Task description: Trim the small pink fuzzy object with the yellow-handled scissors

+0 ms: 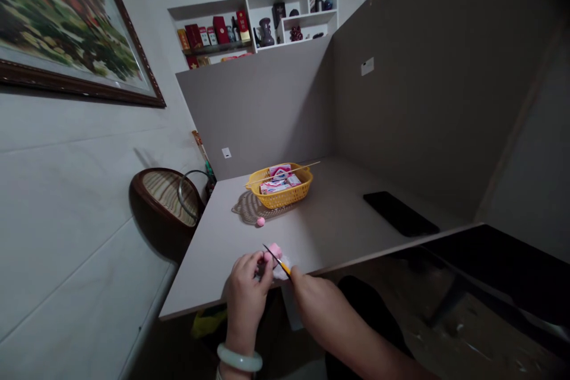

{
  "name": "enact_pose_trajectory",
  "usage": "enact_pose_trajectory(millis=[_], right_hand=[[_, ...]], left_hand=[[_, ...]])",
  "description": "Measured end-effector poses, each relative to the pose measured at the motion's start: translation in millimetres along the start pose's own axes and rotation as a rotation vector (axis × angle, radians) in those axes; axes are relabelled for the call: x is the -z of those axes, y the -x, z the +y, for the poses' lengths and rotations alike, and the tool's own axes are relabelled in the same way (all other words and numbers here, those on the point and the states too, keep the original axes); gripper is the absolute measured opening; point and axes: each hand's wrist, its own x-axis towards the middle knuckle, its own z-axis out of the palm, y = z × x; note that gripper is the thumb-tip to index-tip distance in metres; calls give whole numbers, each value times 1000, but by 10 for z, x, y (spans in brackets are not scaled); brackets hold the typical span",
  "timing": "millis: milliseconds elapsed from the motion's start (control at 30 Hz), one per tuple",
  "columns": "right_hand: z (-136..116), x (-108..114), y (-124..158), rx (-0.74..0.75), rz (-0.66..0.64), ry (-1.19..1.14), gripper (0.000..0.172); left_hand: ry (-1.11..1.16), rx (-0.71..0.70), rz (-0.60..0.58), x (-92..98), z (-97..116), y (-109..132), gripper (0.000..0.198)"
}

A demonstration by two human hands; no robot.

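Near the table's front edge, my left hand (250, 278) pinches a small pink lump (268, 256) between thumb and fingers. My right hand (305, 291) grips a thin tool (284, 266) with a yellow handle and a dark pointed end, which lies across the pink material. A larger pink piece (275, 250) is just beyond the fingertips. Below it is a crumpled translucent wrapper (281, 271), partly hidden by my right hand. Farther back on the table rests a pink ball (260, 222), touched by neither hand.
A yellow basket (287, 196) holding printed packets stands toward the back, with a thin stick (307, 165) across its top. On the right lies a black flat object (399, 214). Grey panels (267, 107) border the table (214, 261). A round-backed chair (164, 208) is at the left.
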Motion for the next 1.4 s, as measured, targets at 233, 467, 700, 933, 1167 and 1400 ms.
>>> enact_pose_trajectory(millis=[233, 467, 700, 933, 1167, 1400], right_hand=[[48, -48, 162, -51, -50, -40, 23], [-42, 46, -30, -16, -30, 8, 23], [71, -136, 179, -36, -2, -69, 23], [-33, 30, -37, -25, -31, -19, 21], [202, -144, 351, -78, -76, -155, 24], [269, -106, 428, -101, -25, -117, 21]], left_hand=[[1, -14, -15, 10, 4, 7, 25], [-24, -11, 2, 8, 10, 4, 26], [0, -13, -6, 11, 26, 6, 23], [-15, -7, 10, 10, 24, 3, 21], [-24, -76, 25, 22, 48, 36, 11], [-23, -104, -34, 124, 131, 53, 17]])
